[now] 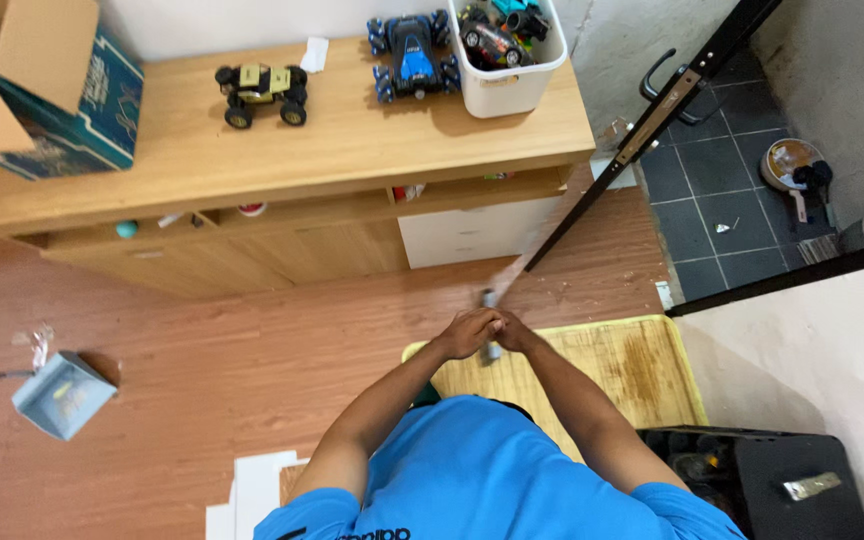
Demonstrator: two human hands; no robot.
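Observation:
My left hand and my right hand are pressed together in front of my blue shirt, above a yellow-edged floor mat. Both close around a small grey stick-like object. Its top end pokes out above my fingers and its lower end shows below them. What kind of object it is cannot be made out. Ahead, a wooden desk carries a yellow-and-black toy car and a blue toy car.
A white bin of toy cars stands at the desk's right end, an open cardboard box at its left. A grey dustpan lies on the wooden floor. A black case sits bottom right. A dark door opens onto grey tiles.

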